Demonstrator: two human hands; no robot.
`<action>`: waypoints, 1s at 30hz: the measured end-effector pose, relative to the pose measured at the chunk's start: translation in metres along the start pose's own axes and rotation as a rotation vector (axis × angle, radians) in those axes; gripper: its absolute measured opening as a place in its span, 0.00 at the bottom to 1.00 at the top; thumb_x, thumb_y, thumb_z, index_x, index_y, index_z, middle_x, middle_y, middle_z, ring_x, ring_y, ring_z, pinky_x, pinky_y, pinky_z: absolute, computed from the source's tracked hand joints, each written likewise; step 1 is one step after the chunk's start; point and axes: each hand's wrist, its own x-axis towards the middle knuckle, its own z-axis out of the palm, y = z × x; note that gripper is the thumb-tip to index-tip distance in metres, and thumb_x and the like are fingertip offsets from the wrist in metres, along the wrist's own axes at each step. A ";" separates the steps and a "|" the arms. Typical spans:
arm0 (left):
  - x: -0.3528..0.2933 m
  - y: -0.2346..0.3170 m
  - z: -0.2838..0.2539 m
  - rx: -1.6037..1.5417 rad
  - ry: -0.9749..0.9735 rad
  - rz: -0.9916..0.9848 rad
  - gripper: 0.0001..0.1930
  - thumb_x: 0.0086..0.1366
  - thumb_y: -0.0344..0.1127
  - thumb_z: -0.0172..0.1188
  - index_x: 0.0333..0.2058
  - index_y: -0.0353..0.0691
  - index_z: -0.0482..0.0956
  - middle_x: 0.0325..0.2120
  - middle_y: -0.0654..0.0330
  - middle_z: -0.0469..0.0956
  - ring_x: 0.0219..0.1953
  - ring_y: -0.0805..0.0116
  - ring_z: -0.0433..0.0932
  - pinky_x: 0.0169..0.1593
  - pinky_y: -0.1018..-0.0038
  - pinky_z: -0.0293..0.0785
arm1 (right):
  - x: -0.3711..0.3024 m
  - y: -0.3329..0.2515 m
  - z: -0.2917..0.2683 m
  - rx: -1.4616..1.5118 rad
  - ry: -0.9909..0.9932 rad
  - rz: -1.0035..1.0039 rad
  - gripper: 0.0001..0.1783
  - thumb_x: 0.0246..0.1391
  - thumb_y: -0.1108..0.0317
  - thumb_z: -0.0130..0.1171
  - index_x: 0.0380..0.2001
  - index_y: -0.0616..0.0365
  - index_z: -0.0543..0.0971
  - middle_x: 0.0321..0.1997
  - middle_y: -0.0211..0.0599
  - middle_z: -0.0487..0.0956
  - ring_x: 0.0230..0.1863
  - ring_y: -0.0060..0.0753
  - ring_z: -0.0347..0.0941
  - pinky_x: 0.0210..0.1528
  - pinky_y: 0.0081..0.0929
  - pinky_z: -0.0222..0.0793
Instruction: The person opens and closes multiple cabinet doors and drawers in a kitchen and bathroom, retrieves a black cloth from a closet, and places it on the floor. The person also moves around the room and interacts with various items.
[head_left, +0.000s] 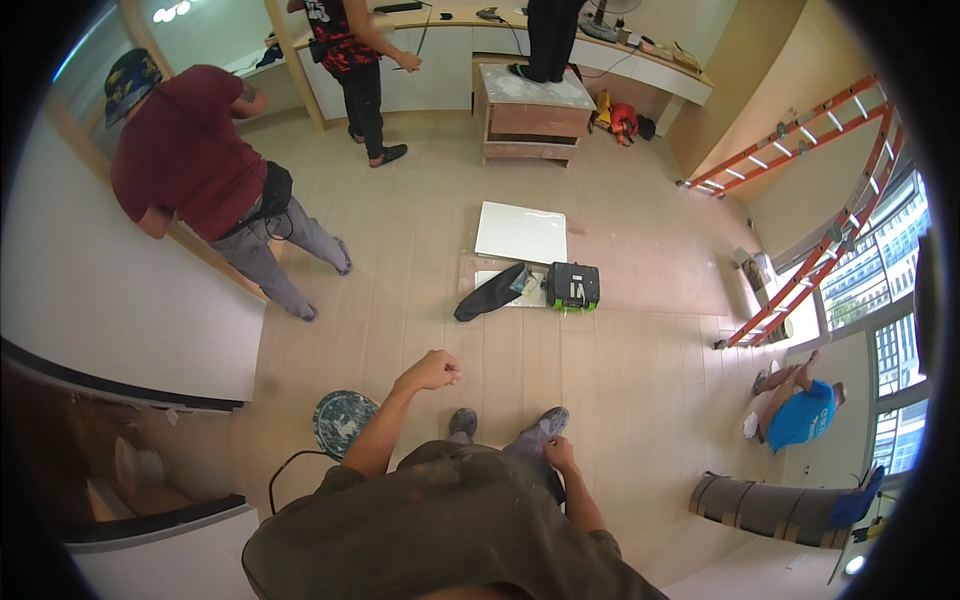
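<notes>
My left hand (432,370) is raised in front of my body, its fingers curled into a loose fist with no object showing in it. Close to my right thigh hangs my right hand (561,453), also closed; whether anything is inside it is hidden. Below and left of my left forearm stands a round stool (343,420) with a stained green-and-white top. On the floor ahead lie a white panel (520,231), a dark elongated bag (492,293) and a black tool case (573,287) with green edges. Neither hand touches these.
An orange ladder (812,285) stands at the right, by the windows. A person in blue (803,415) crouches below it, near a grey roll (765,508). Someone in maroon (190,150) leans at the left. Two more people are at the back, one atop a wooden box (533,110).
</notes>
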 end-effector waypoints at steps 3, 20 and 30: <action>0.005 0.003 0.004 0.014 0.094 -0.058 0.12 0.61 0.36 0.62 0.26 0.31 0.83 0.18 0.54 0.81 0.23 0.67 0.81 0.31 0.70 0.75 | 0.012 0.012 -0.013 -0.092 0.034 -0.074 0.16 0.51 0.60 0.59 0.34 0.62 0.82 0.25 0.42 0.83 0.27 0.33 0.82 0.34 0.33 0.77; 0.276 0.185 0.206 0.184 -0.113 0.062 0.10 0.49 0.35 0.73 0.29 0.37 0.85 0.25 0.56 0.84 0.29 0.68 0.83 0.36 0.72 0.77 | 0.063 0.261 -0.235 0.467 0.052 0.494 0.13 0.52 0.67 0.57 0.38 0.64 0.80 0.28 0.44 0.83 0.27 0.34 0.81 0.28 0.31 0.78; 0.418 0.282 0.277 0.266 -0.267 -0.025 0.08 0.51 0.33 0.69 0.31 0.37 0.86 0.26 0.56 0.85 0.28 0.69 0.83 0.35 0.73 0.77 | 0.115 0.349 -0.310 0.597 0.112 0.609 0.11 0.54 0.68 0.56 0.36 0.65 0.79 0.25 0.42 0.82 0.24 0.33 0.80 0.25 0.31 0.77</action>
